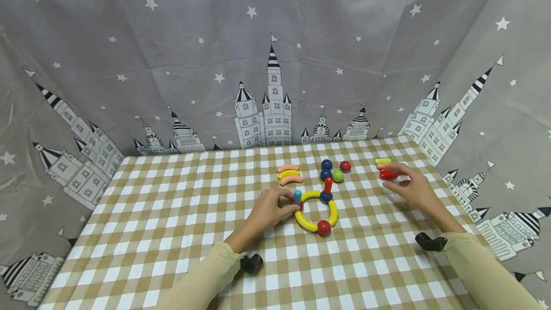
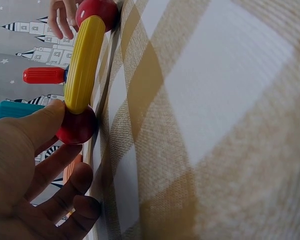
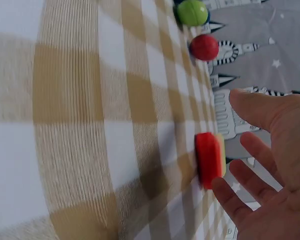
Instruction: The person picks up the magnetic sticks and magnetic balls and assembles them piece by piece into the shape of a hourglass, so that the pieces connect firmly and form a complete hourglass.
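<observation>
Three yellow curved pieces (image 1: 333, 212) and several balls form a ring on the checked cloth. My left hand (image 1: 269, 209) pinches the red ball (image 2: 79, 129) at the ring's left, thumb and fingers about it; a blue stick (image 1: 298, 197) stands up from that ball. Another stick, red (image 1: 328, 185), stands on the ring's dark blue ball (image 1: 325, 197) at the back. At the front of the ring is a second red ball (image 1: 324, 227). Over to the right, my right hand (image 1: 413, 188) is spread beside a lying red stick (image 3: 208, 160), a fingertip overlapping its end.
Pink and yellow curved pieces (image 1: 289, 174) lie behind the ring. Dark blue balls (image 1: 326, 164), a green ball (image 1: 337, 176) and a red ball (image 1: 345, 166) sit right of them. A yellow-green stick (image 1: 382, 160) lies past the red one. A grey curtain (image 1: 193, 71) hangs behind the table.
</observation>
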`<state>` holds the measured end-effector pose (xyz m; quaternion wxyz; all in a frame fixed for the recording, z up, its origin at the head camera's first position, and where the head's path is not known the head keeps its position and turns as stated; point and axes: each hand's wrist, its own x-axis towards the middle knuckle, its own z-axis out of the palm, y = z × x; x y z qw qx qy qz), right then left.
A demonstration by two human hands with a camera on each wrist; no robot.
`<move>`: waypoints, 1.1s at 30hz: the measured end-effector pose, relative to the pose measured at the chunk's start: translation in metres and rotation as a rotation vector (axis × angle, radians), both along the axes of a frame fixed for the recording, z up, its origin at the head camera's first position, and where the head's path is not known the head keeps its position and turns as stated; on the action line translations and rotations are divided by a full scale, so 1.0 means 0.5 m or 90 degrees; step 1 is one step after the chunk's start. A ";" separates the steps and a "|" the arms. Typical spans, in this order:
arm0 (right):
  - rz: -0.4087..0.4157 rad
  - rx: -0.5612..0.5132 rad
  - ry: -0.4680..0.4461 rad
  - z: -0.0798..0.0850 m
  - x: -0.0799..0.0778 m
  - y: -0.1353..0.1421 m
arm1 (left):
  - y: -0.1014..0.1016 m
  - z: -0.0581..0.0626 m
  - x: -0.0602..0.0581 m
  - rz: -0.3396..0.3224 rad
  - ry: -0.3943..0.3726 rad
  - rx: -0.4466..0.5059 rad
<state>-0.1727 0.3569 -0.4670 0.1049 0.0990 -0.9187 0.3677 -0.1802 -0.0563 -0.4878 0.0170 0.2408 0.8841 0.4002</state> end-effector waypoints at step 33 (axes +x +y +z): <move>-0.036 0.090 -0.072 -0.040 -0.042 0.027 | 0.000 0.000 -0.002 -0.006 0.006 0.005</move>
